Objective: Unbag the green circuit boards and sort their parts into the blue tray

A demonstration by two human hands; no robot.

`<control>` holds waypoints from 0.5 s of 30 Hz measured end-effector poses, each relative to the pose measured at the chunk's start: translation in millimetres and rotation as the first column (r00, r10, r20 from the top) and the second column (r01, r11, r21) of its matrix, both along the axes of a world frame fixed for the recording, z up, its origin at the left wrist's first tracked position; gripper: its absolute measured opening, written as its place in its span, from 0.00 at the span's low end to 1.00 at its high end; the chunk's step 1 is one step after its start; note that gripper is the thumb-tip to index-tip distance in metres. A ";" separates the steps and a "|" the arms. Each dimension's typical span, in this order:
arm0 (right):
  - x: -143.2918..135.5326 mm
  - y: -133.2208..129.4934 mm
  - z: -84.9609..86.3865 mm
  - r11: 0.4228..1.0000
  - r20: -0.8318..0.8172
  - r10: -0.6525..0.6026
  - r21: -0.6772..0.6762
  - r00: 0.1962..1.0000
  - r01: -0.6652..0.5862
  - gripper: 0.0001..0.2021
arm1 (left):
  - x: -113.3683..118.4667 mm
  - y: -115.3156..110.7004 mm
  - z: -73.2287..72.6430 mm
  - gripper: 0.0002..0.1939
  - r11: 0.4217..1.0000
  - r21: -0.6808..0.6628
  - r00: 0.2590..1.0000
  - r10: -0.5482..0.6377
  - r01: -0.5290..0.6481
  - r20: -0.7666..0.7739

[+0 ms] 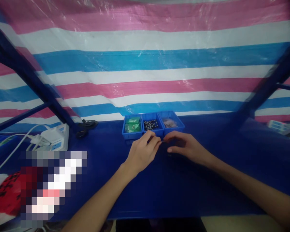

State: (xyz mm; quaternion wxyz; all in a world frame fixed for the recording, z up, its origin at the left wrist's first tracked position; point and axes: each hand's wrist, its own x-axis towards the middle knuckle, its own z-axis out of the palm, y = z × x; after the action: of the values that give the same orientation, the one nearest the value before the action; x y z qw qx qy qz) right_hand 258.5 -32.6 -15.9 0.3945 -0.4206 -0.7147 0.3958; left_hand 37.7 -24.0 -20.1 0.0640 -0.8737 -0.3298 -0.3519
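My left hand (143, 151) is closed in a pinch in front of the blue bins. A small thin dark piece (163, 141) sticks out from its fingertips, too small to name. My right hand (187, 146) is just to the right, thumb and forefinger apart, its forefinger tip close to the end of that piece; whether it touches cannot be told. A tiny dark bit (169, 155) lies on the table below my right thumb. Behind the hands stand a bin of green and white pieces (132, 125), a bin of small black and silver parts (151, 124) and a bin of pale pieces (169, 123).
The blue table (183, 193) has a white power strip (61, 137) with plugs and cables at left. A dark cable (88, 123) lies behind it, and a red cloth-like item (7, 193) in front. Blue frame bars (33, 77) slant at both sides before a striped sheet (145, 61).
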 end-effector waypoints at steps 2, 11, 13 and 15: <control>-0.9 -2.8 1.1 0.998 0.069 -0.018 0.054 0.997 0.014 0.10 | 1.0 -0.3 -0.8 0.08 0.999 -0.047 0.999 -0.025 0.026 0.021; 16.1 30.5 5.0 0.889 -0.028 -0.375 0.271 0.926 0.369 0.10 | 1.1 1.5 -3.5 0.11 0.982 -0.184 0.995 0.048 -0.031 0.088; 22.6 47.6 3.6 0.833 0.014 -0.465 0.345 0.885 0.433 0.12 | 1.1 2.1 -3.9 0.08 0.980 -0.196 0.998 0.050 -0.041 0.041; 28.1 59.0 0.2 0.768 0.134 -0.540 0.483 0.831 0.421 0.15 | 0.9 2.8 -4.3 0.07 0.978 -0.204 0.999 0.051 -0.049 0.004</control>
State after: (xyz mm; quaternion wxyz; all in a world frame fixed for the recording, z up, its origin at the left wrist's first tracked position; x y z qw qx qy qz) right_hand 286.6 26.4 -15.7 0.4675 -0.5408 -0.6974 0.0512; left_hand 38.6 -21.2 -24.4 -0.0188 -0.8655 -0.3862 -0.3183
